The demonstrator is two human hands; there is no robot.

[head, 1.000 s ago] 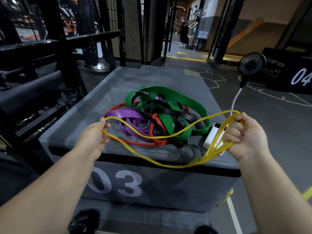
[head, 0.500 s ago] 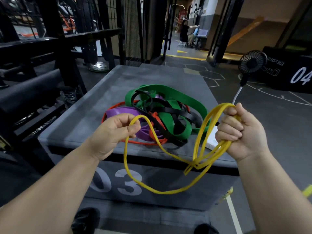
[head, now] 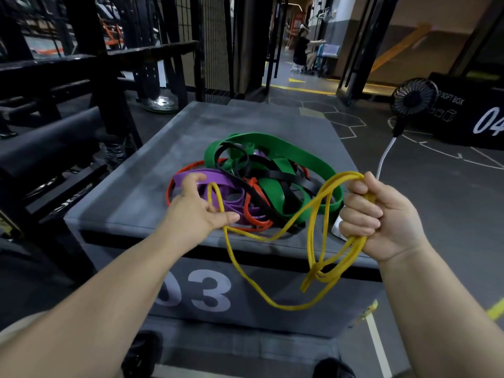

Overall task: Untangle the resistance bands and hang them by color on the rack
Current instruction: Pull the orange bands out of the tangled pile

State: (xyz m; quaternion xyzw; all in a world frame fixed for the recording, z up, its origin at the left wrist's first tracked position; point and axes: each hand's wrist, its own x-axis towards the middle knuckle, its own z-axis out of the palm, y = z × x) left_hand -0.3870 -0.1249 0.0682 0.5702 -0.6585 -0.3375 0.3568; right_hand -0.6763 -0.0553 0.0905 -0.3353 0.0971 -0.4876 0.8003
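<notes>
A thin yellow band (head: 245, 271) hangs in loops in front of the grey box (head: 141, 203) marked 03. My right hand (head: 381, 214) grips a bunch of its strands in a fist. My left hand (head: 196, 208) pinches one yellow loop between thumb and fingers, its forefinger stretched toward the pile. On the box top lies a tangle of a wide green band (head: 289, 148), a purple band (head: 218, 178), an orange-red band (head: 174, 184) and a black band (head: 300, 181).
A black metal rack (head: 90, 66) with padded rollers stands at the left. A small black fan (head: 413, 96) with a white cable sits right of the box, before a black box marked 04 (head: 469, 113). A person sits far back in the corridor.
My left hand has moved right toward the right hand, slackening the yellow band. Its loops now hang lower over the box front. The right hand keeps its grip.
</notes>
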